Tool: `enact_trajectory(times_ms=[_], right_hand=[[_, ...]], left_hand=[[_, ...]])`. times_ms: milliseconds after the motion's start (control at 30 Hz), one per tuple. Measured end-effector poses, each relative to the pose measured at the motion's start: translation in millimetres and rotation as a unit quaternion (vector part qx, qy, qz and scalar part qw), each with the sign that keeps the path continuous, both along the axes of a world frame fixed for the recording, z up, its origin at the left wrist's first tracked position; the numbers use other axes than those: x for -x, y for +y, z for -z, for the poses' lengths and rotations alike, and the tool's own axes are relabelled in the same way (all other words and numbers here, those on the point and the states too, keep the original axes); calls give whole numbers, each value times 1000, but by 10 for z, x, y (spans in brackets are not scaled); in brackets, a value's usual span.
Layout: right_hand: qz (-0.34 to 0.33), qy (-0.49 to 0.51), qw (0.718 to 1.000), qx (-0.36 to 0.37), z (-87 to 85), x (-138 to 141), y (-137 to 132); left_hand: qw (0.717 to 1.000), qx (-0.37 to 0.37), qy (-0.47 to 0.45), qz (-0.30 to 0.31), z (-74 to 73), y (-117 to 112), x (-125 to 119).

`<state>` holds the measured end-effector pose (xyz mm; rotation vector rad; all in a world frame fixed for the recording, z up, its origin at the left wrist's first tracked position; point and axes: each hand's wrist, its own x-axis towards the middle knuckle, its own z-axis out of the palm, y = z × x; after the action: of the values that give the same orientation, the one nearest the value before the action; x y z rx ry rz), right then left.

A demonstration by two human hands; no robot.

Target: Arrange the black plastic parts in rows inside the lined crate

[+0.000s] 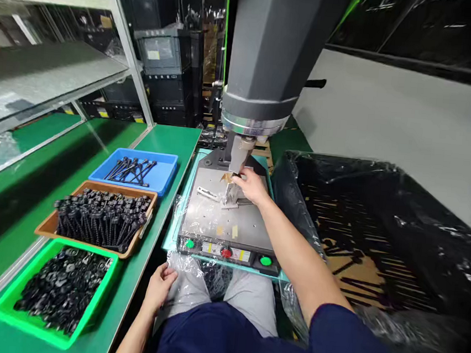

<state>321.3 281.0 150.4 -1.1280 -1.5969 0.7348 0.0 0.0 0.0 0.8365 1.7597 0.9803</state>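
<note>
Your right hand (253,186) reaches over the machine's metal plate (215,219), its grip narrowed to the fingertips at a small tan piece (227,178). That piece sits on the fixture (230,199) directly under the press horn (240,152), just left of your fingers. You cannot tell whether they actually pinch it. Your left hand (160,288) rests loosely curled, holding nothing, at the edge of the green surface (142,278), near the green tray (98,307) of black parts.

Head cam, seated POV, facing fwd & down, close over press (230,229), bench (168,137) at left
</note>
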Motion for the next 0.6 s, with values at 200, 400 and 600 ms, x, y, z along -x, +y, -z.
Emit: enact_trajectory(times_ms=[200,400,600], right_hand=[[103,64,990,-70,-8,-42,-542],[151,187,964,-115,-386,-59,-1711],[-168,258,941,143,-146,610,-2024]], left_hand=[[975,-54,217,-11,-327,-142,-34],[945,-229,204,114,-1207,-127,-575],[883,-322,215,265,-1670,11,-917]])
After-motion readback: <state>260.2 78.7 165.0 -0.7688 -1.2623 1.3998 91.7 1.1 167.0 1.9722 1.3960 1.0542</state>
